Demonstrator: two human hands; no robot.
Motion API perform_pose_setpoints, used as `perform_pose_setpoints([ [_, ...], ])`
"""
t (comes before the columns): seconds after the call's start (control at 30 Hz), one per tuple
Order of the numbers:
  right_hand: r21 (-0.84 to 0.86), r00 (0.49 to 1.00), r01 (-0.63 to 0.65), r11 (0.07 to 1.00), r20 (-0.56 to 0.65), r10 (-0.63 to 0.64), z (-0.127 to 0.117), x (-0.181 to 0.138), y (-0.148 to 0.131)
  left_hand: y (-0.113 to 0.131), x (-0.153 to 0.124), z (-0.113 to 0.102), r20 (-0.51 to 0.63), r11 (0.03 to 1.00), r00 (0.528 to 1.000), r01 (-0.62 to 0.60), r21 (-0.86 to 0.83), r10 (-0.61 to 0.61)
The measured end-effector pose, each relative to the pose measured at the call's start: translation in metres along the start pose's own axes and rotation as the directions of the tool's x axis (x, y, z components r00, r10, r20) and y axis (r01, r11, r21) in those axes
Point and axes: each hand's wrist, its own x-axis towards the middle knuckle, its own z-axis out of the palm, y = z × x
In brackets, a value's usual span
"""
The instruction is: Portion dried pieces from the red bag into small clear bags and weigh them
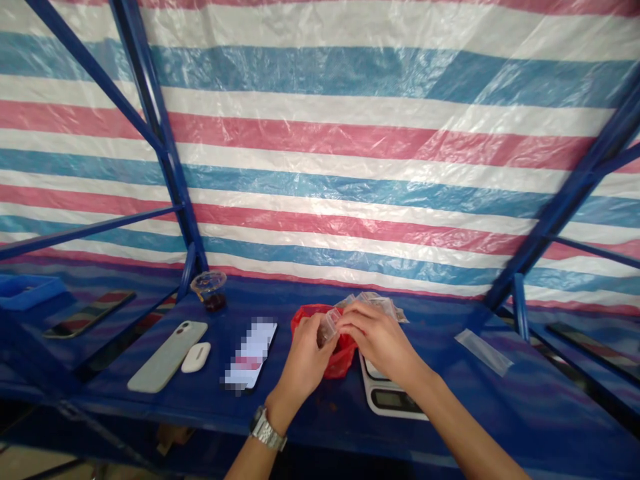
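My left hand (305, 357), with a metal watch on its wrist, and my right hand (377, 340) meet over the blue table (450, 407). Both pinch a small clear plastic bag (329, 325) between their fingertips. Right behind and under the hands lies a red plastic bag (334, 357). A pile of small clear bags (377, 305) sits just beyond my right hand. A white digital scale (393, 399) rests under my right wrist.
Left of the hands lie a phone with a lit screen (250, 357), a white earbud case (196, 357) and a pale green phone (167, 357). A clear cup with dark liquid (210, 291) stands behind. A clear strip bag (484, 352) lies at right. Blue frame posts (160, 133) flank the table.
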Motion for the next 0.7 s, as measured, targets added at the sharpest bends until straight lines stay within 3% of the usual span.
perform_pose_setpoints([
  [0.1,0.089,1.0,-0.026,0.996,0.017,0.024,0.002,0.001,-0.001,-0.002,-0.003,-0.007,-0.027,1.0,0.999,0.023,-0.007,-0.024],
  [0.23,0.104,0.984,-0.178,0.979,-0.008,0.18,0.016,0.004,0.001,-0.011,-0.011,-0.016,-0.232,0.985,0.96,0.167,0.034,-0.155],
  [0.33,-0.012,0.965,-0.207,0.978,0.162,0.206,0.035,0.006,0.004,-0.022,-0.015,-0.018,-0.387,0.943,0.912,0.237,0.234,-0.133],
  [0.4,-0.09,0.938,-0.2,0.976,0.271,0.217,0.049,0.006,0.006,-0.031,-0.014,-0.015,-0.423,0.902,0.898,0.28,0.328,-0.125],
  [0.47,-0.129,0.917,-0.204,0.97,0.321,0.236,0.06,0.006,0.006,-0.041,-0.009,-0.012,-0.384,0.894,0.903,0.324,0.309,-0.195],
  [0.57,-0.11,0.912,-0.204,0.973,0.34,0.229,0.068,0.004,0.007,-0.056,0.0,-0.008,-0.214,0.932,0.926,0.342,0.121,-0.312],
  [0.63,-0.076,0.917,-0.199,0.977,0.336,0.213,0.068,0.001,0.009,-0.063,0.006,-0.008,-0.141,0.944,0.935,0.33,0.016,-0.325],
  [0.7,-0.074,0.916,-0.211,0.975,0.332,0.223,0.066,-0.001,0.012,-0.067,0.009,-0.009,-0.143,0.948,0.938,0.316,-0.024,-0.316],
])
